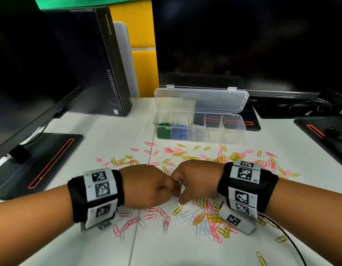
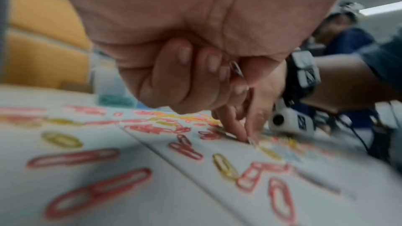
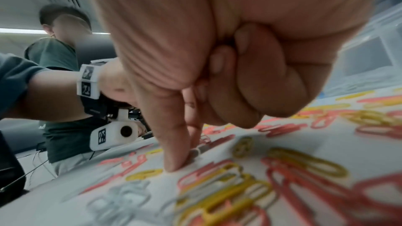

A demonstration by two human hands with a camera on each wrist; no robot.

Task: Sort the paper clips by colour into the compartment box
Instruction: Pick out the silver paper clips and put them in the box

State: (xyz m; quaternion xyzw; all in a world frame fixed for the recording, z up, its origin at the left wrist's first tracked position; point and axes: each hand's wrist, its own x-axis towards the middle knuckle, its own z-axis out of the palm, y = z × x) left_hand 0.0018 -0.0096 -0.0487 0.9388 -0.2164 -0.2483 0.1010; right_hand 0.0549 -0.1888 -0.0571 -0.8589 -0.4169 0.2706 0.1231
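The right hand [image 3: 217, 75] pinches thumb and forefinger down on a white clip [image 3: 199, 150] flat on the table [image 1: 101, 250]; the left hand [image 2: 185, 57], clenched round a gathered clip [image 2: 236, 69], sits knuckle to knuckle beside it; the compartment box [image 1: 233, 131] lies straight ahead, well apart, its white section third from left.

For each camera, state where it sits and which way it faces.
Head: above, facing forward and down at compartment box; both forearms show.
Left wrist: low, looks along left hand toward right hand.
Right wrist: low, looks along right hand toward left wristband.
Shared: all show the scattered paper clips.
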